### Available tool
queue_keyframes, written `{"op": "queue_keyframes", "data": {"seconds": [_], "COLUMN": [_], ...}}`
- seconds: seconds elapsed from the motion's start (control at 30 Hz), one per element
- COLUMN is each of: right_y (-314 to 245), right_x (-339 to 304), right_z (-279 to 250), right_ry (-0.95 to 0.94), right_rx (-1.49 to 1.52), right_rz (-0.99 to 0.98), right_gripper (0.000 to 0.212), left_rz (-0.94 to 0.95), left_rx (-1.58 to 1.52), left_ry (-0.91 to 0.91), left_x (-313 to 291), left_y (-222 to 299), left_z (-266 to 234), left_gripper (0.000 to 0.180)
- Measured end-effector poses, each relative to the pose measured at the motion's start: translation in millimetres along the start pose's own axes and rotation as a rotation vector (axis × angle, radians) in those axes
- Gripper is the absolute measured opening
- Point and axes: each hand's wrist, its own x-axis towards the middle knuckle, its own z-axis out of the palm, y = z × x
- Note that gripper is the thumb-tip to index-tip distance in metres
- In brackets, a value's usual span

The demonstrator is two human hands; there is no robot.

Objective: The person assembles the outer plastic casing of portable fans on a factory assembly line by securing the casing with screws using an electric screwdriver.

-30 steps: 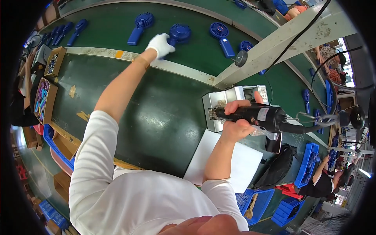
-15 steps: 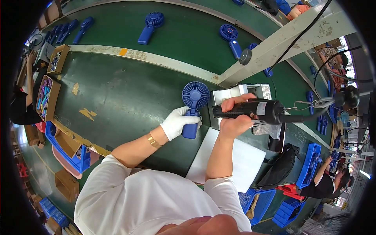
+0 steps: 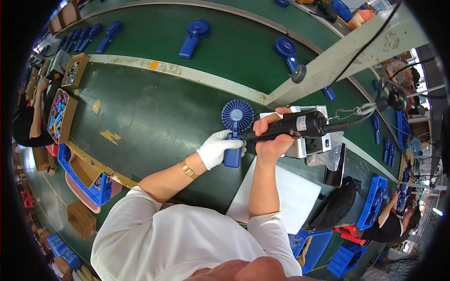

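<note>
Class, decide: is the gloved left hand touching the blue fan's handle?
Touching. The head view shows the left hand wrapped around the fan handle, fingers closed over it, no gap.

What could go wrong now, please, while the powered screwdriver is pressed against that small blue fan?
1. The left hand grips only the blue handheld fan by its handle, off the table; the fan might twist under the driver.
2. The black electric screwdriver in the right hand points toward the gloved fingers; a slip could hit them.
3. Its cable runs taut-looking to the side and may tug the tool off line.
</note>
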Motion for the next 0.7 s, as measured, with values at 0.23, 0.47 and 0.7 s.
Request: {"op": "queue_keyframes", "data": {"seconds": [0.23,0.47,0.7], "right_y": [33,28,-26], "right_x": [-26,-27,-9], "right_z": [-16,-7,-15], "right_ry": [-0.175,-0.182,0.112], "right_rx": [0.054,0.032,-0.312], "right_rz": [0.057,0.029,-0.452], "right_gripper": [0.076,0.077,0.087], "left_rz": [0.073,0.059,0.057], "left_rx": [0.018,-0.026,0.029], "left_ry": [-0.001,0.008,0.007], "left_x": [-1,4,0], "left_y": [-7,-14,-16], "left_z": [3,-3,0], "left_gripper": [0.018,0.012,0.021]}}
